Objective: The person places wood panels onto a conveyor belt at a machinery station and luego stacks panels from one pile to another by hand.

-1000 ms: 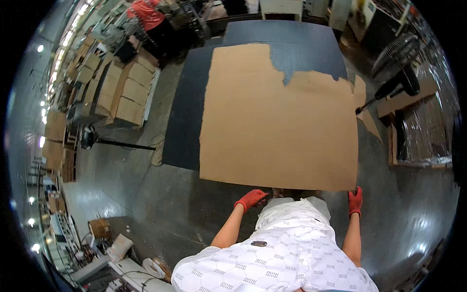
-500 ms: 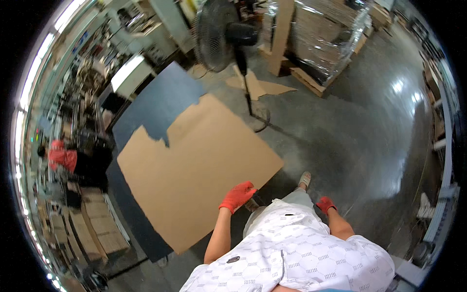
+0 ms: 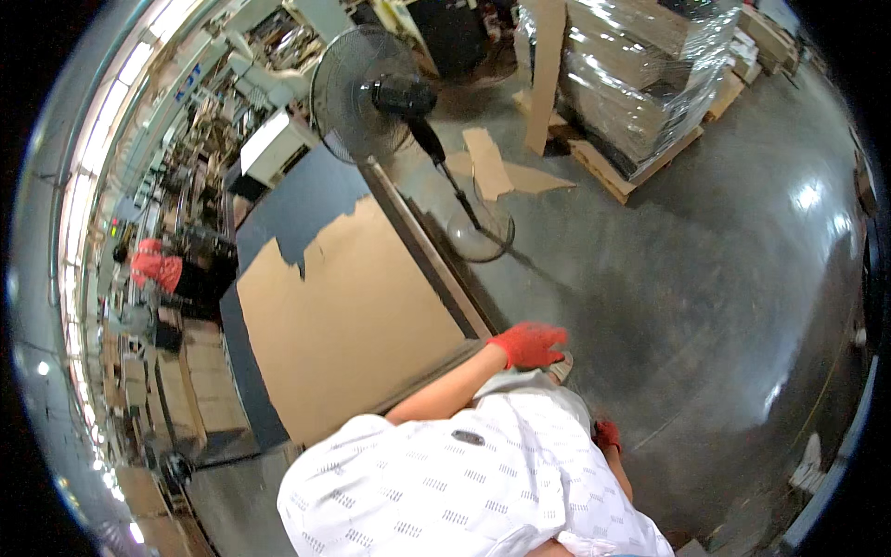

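Observation:
My left hand (image 3: 534,344), in a red glove, is stretched out in front of my body past the table's near corner. Its fingers are extended, slightly smeared, and hold nothing I can see. Low at my right side hangs my right hand (image 3: 607,433), also red-gloved; my shirt hides part of it and its fingers do not show clearly. A large brown cardboard sheet (image 3: 348,320) with a ragged, torn far edge lies flat on a dark blue-grey tabletop (image 3: 311,197), to the left of my left hand and apart from it.
A black pedestal fan (image 3: 406,97) stands beyond the table, with cardboard scraps (image 3: 489,165) on the floor behind it. Farther right, a plastic-wrapped load (image 3: 617,88) sits on a pallet. At the left, a person in a red top (image 3: 158,266) stands near stacked cardboard (image 3: 212,376).
My left hand has swung right, away from the cardboard's near edge. The view has turned and shifted, and my right hand is now lower and more hidden by my shirt.

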The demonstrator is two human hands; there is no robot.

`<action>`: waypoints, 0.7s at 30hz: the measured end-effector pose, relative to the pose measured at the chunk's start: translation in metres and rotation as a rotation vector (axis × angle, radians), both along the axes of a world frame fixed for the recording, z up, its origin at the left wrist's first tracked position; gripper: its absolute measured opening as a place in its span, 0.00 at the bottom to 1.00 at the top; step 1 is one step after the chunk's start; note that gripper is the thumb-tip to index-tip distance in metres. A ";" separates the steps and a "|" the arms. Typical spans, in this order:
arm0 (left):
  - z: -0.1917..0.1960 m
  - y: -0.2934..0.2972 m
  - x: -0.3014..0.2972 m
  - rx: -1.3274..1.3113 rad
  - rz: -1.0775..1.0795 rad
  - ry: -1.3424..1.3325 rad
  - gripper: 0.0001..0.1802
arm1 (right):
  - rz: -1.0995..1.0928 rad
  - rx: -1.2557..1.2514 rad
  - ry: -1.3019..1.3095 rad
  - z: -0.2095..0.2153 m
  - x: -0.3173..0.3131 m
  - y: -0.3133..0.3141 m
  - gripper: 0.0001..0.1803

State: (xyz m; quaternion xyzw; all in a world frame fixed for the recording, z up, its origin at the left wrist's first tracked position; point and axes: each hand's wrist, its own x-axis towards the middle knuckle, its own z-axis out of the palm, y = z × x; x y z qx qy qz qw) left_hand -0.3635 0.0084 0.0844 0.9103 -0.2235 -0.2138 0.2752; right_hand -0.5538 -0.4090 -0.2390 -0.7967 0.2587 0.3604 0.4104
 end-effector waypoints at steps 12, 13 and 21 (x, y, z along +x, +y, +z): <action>-0.053 0.005 0.099 0.034 0.094 0.169 0.25 | -0.013 0.122 -0.135 0.008 0.143 0.012 0.10; -0.061 0.001 0.115 0.002 0.099 0.140 0.26 | -0.094 0.200 -0.095 0.007 0.153 0.012 0.13; -0.080 -0.011 0.289 -0.058 0.099 0.272 0.24 | 0.254 0.060 -0.382 0.015 0.270 -0.023 0.15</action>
